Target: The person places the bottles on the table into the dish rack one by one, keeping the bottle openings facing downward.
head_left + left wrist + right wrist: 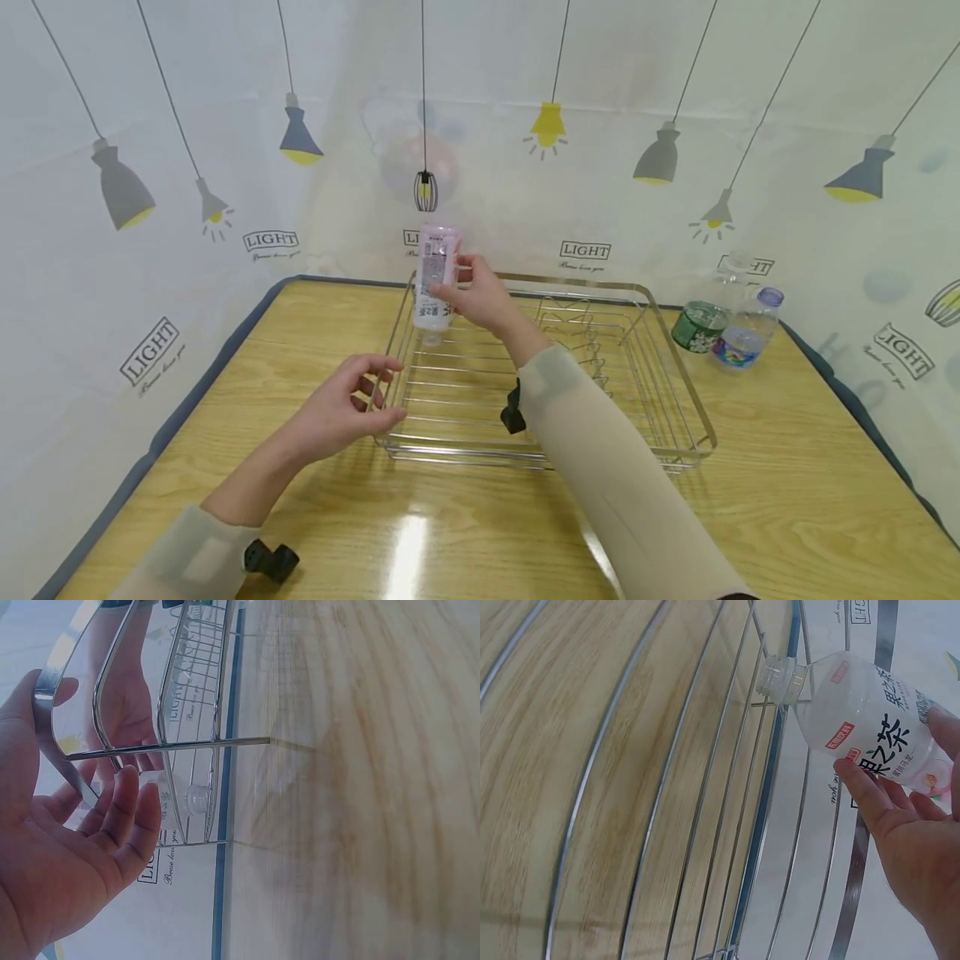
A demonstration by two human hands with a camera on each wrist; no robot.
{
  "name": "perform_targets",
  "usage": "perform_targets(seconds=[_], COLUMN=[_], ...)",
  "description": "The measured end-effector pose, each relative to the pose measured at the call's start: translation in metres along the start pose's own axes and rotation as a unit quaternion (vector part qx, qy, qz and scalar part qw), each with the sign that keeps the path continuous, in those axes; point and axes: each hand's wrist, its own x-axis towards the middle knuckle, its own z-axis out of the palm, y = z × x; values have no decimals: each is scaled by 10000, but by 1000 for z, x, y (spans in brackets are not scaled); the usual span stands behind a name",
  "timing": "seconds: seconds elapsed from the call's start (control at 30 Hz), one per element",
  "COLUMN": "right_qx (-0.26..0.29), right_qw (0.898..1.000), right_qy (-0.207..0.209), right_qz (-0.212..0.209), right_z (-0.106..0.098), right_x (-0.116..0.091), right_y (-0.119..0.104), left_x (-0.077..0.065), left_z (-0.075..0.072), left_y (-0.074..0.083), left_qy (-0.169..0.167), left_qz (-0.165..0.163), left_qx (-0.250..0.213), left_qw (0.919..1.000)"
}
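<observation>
A clear plastic bottle [433,283] with a white and pink label is held upside down by my right hand [483,296], thumb on one side and fingers on the other. Its uncapped neck [778,679] points down over the left rear part of a wire dish rack [480,450]. At the rack's left front corner, my left hand [341,408] has its thumb and loosely bent fingers spread on either side of the metal rim. In the left wrist view that rim [46,712] runs between the thumb and the relaxed fingers [124,814] without a firm grasp.
Two more plastic bottles stand right of the rack: one with a green label [699,327] and one with a purple cap [769,297]. The rack rests on a wood-grain table [315,525]. A pale curtain printed with lamps [487,192] surrounds the table's back and sides.
</observation>
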Motion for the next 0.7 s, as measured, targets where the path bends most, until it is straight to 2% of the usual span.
perform_targets(seconds=[0.17, 0.5, 0.7], right_qx=[-49, -694, -709], right_qw=[9999, 9976, 9974], right_qy=[-81, -2, -53], right_qz=[82, 49, 135], right_z=[1, 1, 1], right_x=[0, 1, 4], right_y=[3, 6, 8], left_x=[0, -1, -2], left_z=[0, 0, 0], left_y=[-1, 0, 0], left_qy=[0, 0, 16], left_qz=[1, -33, -70], left_qx=[3, -13, -15], left_qw=[10000, 10000, 10000])
